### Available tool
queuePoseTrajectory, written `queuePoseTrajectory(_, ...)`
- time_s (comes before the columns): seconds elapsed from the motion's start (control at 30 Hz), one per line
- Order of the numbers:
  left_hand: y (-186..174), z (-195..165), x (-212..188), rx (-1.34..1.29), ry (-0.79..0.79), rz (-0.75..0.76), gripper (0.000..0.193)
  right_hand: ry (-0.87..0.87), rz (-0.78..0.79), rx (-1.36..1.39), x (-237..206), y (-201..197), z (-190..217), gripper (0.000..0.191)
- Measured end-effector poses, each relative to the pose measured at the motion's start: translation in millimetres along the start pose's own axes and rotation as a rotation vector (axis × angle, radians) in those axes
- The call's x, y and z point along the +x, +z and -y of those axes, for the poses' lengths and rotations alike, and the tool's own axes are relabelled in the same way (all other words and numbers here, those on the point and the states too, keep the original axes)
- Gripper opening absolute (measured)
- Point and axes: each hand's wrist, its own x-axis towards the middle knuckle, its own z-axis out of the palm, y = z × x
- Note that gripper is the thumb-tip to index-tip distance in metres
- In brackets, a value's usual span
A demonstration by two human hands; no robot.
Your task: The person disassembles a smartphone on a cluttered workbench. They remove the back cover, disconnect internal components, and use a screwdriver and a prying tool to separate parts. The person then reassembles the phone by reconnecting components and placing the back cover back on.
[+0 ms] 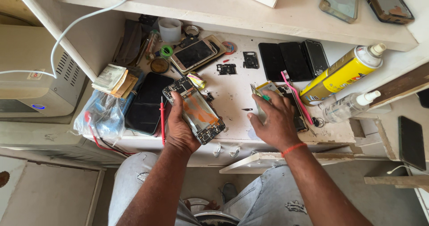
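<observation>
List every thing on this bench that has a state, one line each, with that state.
Opened phone: back cover off, insides showing, held in the left hand.
Right hand: resting on small parts on the bench, fingers bent.
Yellow spray can: lying on its side, cap on.
Clear spray bottle: lying down, nozzle on.
Three dark phones: flat, side by side, screens off.
Red probe: lying loose.
</observation>
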Motion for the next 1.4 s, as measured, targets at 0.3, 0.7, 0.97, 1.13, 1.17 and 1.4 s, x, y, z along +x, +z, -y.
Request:
queuePoseTrajectory(0.3, 18.1, -5.6, -5.9, 0.130, -0.004, 0.051, 0.085, 0.110, 0.089, 0.815, -20.6, -10.6, 78.0, 0.058)
queuePoseTrajectory(0.7, 25.9, -7.1, -5.3, 0.183, -0.120, 0.000, 0.088, 0.771, 0.386, 1.536, -2.9, -0.6, 49.3, 0.017)
queuePoseTrajectory(0.97, 3.4, 10.9, 15.6, 0.290, 0.084, -0.068, 0.073, 0.755, 0.361, 1.531, 3.9, 2.4, 51.7, 0.021)
queuePoseTrajectory(1.13, -37.9, 34.7, 35.7, 0.575, 0.279, -0.235, 0.081, 0.350, 0.248, 0.818, -4.1, 37.0, 64.3, 0.021)
queuePoseTrajectory(1.17, -47.5, 36.7, 38.2, 0.573, 0.283, -0.176, 0.082, 0.240, 0.196, 0.715, -7.0, 43.9, 68.1, 0.021)
queuePoseTrajectory(1.4, -56.9, 29.7, 32.7, 0.426, 0.169, 0.015, 0.077, -0.289, 0.033, 0.392, -14.9, 37.7, 90.3, 0.020)
